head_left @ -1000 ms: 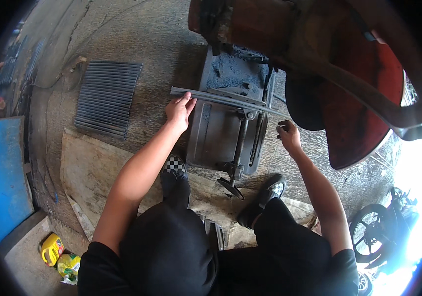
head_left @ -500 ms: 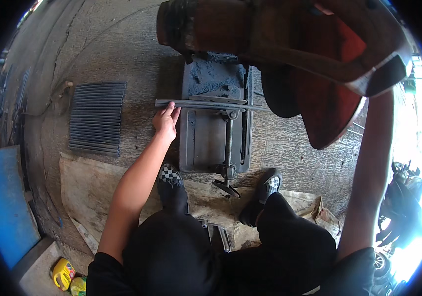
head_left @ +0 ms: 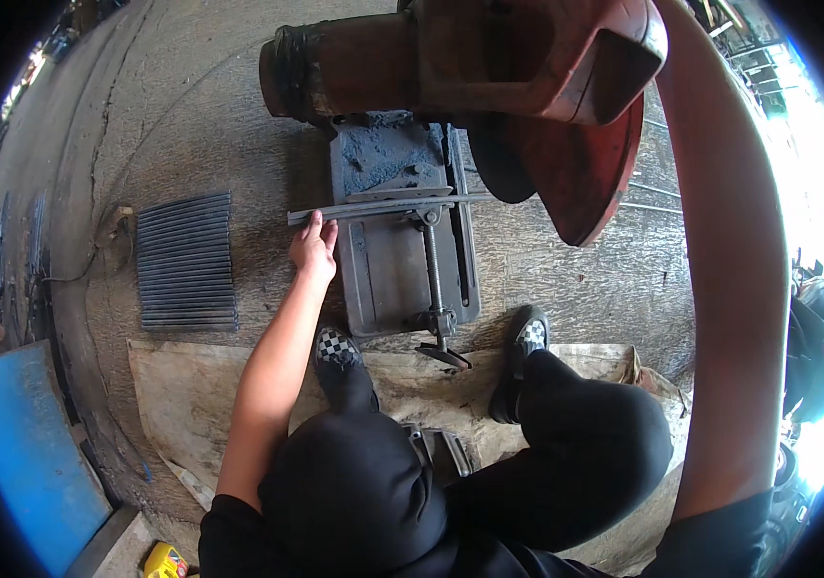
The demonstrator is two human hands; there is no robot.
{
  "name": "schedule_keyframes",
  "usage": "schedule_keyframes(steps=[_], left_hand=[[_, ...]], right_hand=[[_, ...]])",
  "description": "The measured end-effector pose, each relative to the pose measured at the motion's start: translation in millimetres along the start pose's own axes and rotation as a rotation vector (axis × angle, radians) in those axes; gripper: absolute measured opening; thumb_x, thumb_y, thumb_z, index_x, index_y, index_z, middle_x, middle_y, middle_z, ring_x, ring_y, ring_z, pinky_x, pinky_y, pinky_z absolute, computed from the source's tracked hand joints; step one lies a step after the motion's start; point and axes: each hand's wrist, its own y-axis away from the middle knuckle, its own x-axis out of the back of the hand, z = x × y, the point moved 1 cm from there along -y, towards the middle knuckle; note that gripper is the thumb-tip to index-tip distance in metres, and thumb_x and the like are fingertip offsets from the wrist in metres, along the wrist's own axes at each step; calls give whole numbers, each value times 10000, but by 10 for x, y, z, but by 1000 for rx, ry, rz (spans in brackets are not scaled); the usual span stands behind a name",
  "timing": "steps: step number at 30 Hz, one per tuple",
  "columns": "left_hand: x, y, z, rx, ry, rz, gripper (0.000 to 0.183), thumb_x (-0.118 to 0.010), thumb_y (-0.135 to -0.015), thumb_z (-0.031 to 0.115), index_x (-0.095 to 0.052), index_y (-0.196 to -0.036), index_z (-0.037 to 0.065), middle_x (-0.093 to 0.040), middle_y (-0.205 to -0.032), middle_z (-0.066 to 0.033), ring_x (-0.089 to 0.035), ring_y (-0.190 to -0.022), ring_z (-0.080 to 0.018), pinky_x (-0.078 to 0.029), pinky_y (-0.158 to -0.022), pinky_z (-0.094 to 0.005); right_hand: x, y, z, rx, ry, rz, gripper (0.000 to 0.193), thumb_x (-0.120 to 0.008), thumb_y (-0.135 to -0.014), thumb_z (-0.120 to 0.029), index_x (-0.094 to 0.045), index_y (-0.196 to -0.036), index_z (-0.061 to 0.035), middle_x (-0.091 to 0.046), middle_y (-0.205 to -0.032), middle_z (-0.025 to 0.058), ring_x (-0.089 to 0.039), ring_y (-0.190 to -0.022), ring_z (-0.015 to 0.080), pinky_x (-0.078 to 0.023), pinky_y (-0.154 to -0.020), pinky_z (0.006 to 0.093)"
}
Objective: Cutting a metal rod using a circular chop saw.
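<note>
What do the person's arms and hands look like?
The left arm and right arm have short black sleeves and are bare below them. The left hand has no glove, and its wrist shows no watch. The right hand can't be seen.

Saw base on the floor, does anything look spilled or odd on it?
Yes: bluish-grey, grainy debris lies across the far part of the saw base, while the near part looks mostly bare. Possibly cutting dust.

Passable over floor (head_left: pixel 262 265) left of the base (head_left: pixel 373 279), up to the rods (head_left: pixel 186 260). Blocked over its far end by the motor (head_left: pixel 364 65), at far right by the guard (head_left: pixel 604 183), across the middle by a bar (head_left: pixel 373 206).
</note>
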Motion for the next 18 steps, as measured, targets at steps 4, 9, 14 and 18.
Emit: schedule_keyframes(steps=[4, 9, 14, 18], left_hand=[[31, -23, 17, -21, 4, -31, 221, -755, -854, 134, -599, -987, 50, -661, -923, -53, -664, -805, -185, -605, -749, -285], [24, -66, 13, -45, 18, -73, 271, -764, -832, 83, -568, -1016, 46, -657, -974, -65, -661, -886, -210, -613, -807, -313], [23, -47, 37, -7, -22, -75, 190, -748, -847, 92, -600, -954, 42, -662, -939, -53, -666, -863, -193, -614, -789, -296], [20, -44, 45, -13, 4, -59, 177, -739, -855, 85, -604, -960, 42, -660, -958, -53, -663, -871, -189, -613, -783, -283]], right_hand=[[123, -125, -433, 24, -44, 2, 462, -630, -829, -138, -566, -1264, 2, -651, -1129, 231, -647, -1057, 326, -506, -896, 375], [177, -261, -1078, 66, -113, -19, 474, -627, -827, -145, -563, -1273, 0, -651, -1137, 234, -645, -1065, 326, -504, -904, 373], [425, -410, -1563, 99, -143, -24, 486, -623, -826, -153, -560, -1283, -1, -650, -1145, 236, -644, -1073, 326, -502, -911, 370], [686, -509, -1898, 121, -161, -21, 495, -619, -824, -158, -558, -1290, -2, -649, -1151, 238, -642, -1079, 326, -501, -918, 368]])
